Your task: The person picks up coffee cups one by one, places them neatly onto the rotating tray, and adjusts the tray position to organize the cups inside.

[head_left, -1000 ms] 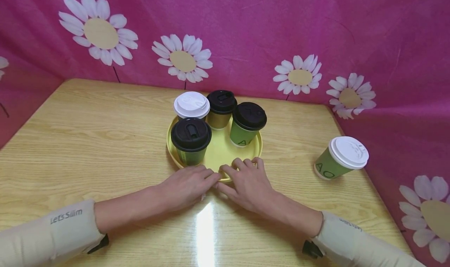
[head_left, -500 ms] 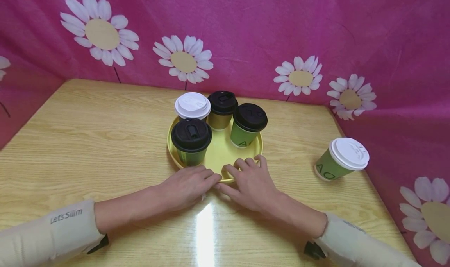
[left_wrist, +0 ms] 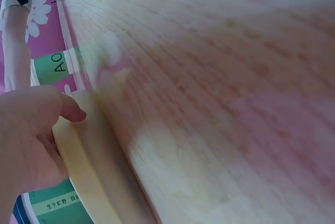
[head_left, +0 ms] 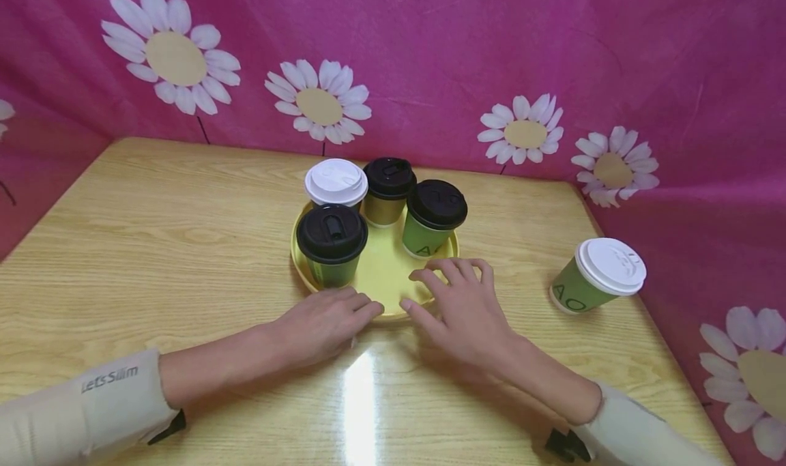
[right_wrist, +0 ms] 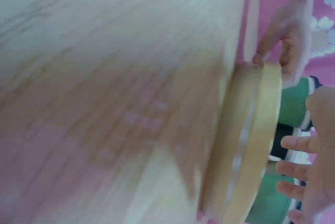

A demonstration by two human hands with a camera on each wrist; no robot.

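A round yellow tray (head_left: 393, 285) sits on the wooden table with several lidded paper cups on it. My left hand (head_left: 328, 319) holds the tray's near rim, thumb outside and fingers over the inside, as the left wrist view shows. Close to that hand stands a green cup with a black lid (head_left: 332, 244). My right hand (head_left: 463, 309) hovers over the tray's near right edge, fingers spread and holding nothing. Beyond it is another black-lidded green cup (head_left: 424, 237). Behind are a white-lidded cup (head_left: 336, 181), mostly hidden below its lid, and a brown cup with a black lid (head_left: 385, 210).
Apart from the tray, a green cup with a white lid (head_left: 586, 288) stands near the table's right edge. A pink cloth with printed daisies (head_left: 424, 63) hangs behind and beside the wooden table (head_left: 184, 248).
My right hand has let go of the tray's near rim and moved up and right, its fingers spreading. The left hand stays at the rim; tray and cups keep their places.
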